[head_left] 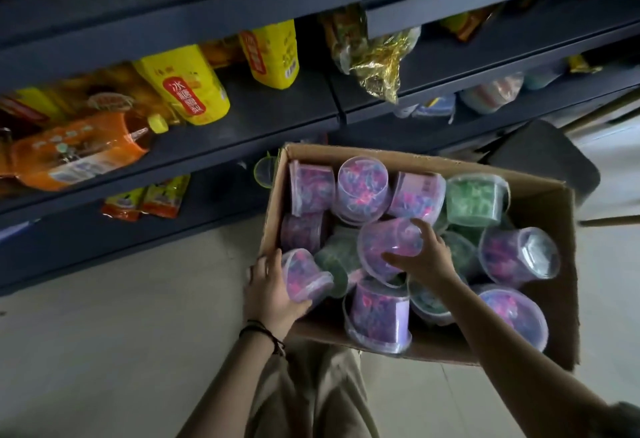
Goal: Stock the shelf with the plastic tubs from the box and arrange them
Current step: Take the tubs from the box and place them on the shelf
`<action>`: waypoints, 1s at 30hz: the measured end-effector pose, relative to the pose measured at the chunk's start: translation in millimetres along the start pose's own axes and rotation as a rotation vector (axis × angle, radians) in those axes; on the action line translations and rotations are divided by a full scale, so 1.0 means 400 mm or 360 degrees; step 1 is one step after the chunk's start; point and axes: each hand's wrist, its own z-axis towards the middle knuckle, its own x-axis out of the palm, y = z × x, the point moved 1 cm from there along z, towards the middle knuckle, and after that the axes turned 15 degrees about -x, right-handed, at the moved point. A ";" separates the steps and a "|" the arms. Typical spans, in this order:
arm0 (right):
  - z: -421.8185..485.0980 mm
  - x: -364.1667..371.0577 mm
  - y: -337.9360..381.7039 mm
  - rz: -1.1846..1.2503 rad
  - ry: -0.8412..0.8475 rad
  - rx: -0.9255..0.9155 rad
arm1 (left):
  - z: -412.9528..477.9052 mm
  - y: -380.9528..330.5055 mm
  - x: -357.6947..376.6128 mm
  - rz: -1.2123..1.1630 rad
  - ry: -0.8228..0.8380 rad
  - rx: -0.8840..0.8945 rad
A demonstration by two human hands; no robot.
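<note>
The cardboard box (540, 205) sits on the floor near the dark shelf (249, 119), full of tubs (476, 198). The left hand (273, 287) holds a small purple tub (306, 276) at the box's near left corner; its fingers seem to wrap behind it, but the tub hides them. The right hand (427, 259) grips a bigger purple tub (386, 247) in the middle, fingers on top, thumb on the near side.

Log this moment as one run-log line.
left hand: holds corner purple tub | right hand: grips middle purple tub | place: cardboard box
</note>
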 end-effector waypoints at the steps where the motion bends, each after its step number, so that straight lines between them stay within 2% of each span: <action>1: 0.000 -0.006 0.005 -0.0005 0.0007 0.0020 | 0.004 -0.008 -0.004 0.0023 -0.0005 -0.0022; 4: -0.013 -0.030 0.033 0.0105 -0.0026 -0.0044 | 0.013 -0.038 -0.036 -0.0133 -0.0148 -0.0059; 6: -0.031 -0.042 0.051 0.0200 -0.0046 -0.0153 | 0.022 -0.062 -0.059 -0.0549 0.0002 -0.0201; 8: -0.040 -0.045 0.057 0.0325 -0.0087 -0.0213 | 0.037 -0.099 -0.061 -0.0932 0.0152 -0.0170; 10: -0.048 -0.040 0.051 0.0460 -0.0167 -0.0166 | 0.050 -0.145 -0.058 -0.1013 0.0205 -0.0233; 11: -0.053 -0.037 0.045 0.0524 -0.0215 -0.0118 | 0.059 -0.159 -0.048 -0.1033 0.0295 -0.0393; 13: -0.065 -0.033 0.031 0.0640 -0.0280 -0.0030 | 0.068 -0.181 -0.023 -0.1140 0.0643 -0.0894; 14: -0.070 -0.032 0.024 0.0671 -0.0303 -0.0004 | 0.070 -0.184 -0.007 -0.1127 0.0766 -0.1030; 15: -0.073 -0.033 0.020 0.0675 -0.0314 0.0006 | 0.073 -0.185 0.007 -0.1024 0.0797 -0.1045; 18: -0.061 -0.033 0.017 0.0538 -0.0236 0.0057 | 0.084 -0.187 0.025 -0.0697 0.0722 -0.0849; 21: -0.042 -0.039 0.018 0.0348 -0.0027 0.0083 | 0.095 -0.176 0.042 -0.0588 0.0587 -0.0505; 22: -0.034 -0.041 0.020 0.0281 0.0032 0.0078 | 0.094 -0.171 0.047 -0.0644 0.0546 -0.0383; 24: -0.018 -0.043 0.027 0.0001 0.0129 0.0018 | 0.095 -0.162 0.065 -0.0988 0.0445 -0.0220; 26: -0.005 -0.050 0.055 -0.0596 0.0238 -0.0130 | 0.099 -0.143 0.090 -0.1214 0.0366 -0.0215; 28: 0.013 -0.056 0.089 -0.1004 0.0267 -0.0329 | 0.110 -0.134 0.091 -0.1239 0.0306 -0.0182; 30: 0.032 -0.049 0.111 -0.1079 0.0317 -0.0500 | 0.115 -0.145 0.082 -0.1247 0.0258 -0.0167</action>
